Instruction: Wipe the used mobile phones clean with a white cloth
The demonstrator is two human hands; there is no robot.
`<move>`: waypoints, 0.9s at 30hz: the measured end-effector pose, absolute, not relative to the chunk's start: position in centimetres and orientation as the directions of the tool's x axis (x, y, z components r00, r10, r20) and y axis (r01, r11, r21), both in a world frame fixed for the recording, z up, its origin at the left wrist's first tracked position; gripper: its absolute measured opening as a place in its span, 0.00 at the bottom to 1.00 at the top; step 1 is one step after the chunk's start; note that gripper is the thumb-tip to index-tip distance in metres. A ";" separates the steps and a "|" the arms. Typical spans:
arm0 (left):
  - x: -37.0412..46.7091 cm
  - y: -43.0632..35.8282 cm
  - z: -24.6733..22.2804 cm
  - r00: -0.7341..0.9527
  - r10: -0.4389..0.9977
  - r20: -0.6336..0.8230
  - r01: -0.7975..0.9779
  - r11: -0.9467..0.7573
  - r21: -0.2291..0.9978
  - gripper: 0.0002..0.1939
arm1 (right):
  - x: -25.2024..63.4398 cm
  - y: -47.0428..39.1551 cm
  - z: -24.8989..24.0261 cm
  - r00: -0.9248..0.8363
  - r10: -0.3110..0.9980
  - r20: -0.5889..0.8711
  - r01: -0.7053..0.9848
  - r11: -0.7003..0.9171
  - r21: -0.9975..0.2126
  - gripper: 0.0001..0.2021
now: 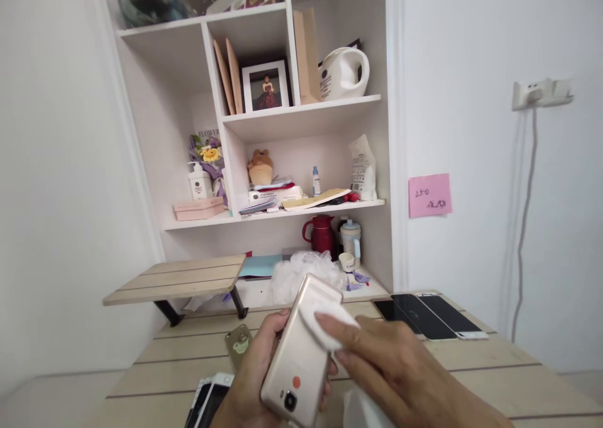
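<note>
A gold smartphone (294,352) is held back side up in my left hand (257,378), whose thumb and fingers wrap round its long edges. Its camera and an orange-red round sticker show at the near end. My right hand (391,359) presses a white wipe (325,321) against the phone's back toward the far end, fingers closed on it. Below my right hand lies more white material (362,409), partly cut off by the frame. A gold phone case (239,346) with a green picture rests left of the phone, and a few white-edged phones (214,396) are stacked beside my left wrist.
Several dark-screened phones (424,315) lie side by side at the table's right. A raised wooden stand (179,280) occupies the back left. Behind the slatted table (490,365) are a crumpled clear plastic bag (306,268), a red jug (323,234) and crowded white shelves (301,117).
</note>
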State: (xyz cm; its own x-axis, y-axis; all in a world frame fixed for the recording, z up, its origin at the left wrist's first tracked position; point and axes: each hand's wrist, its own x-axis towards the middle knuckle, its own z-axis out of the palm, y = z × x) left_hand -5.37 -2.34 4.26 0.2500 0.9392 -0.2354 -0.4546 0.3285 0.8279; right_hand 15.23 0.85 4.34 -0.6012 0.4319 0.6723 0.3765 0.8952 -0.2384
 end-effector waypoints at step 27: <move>-4.7 0.1 1.8 0.309 0.935 0.176 -0.332 -0.067 0.941 0.26 | 13.6 2.1 2.1 -0.254 0.416 0.873 0.279 0.896 -0.345 0.25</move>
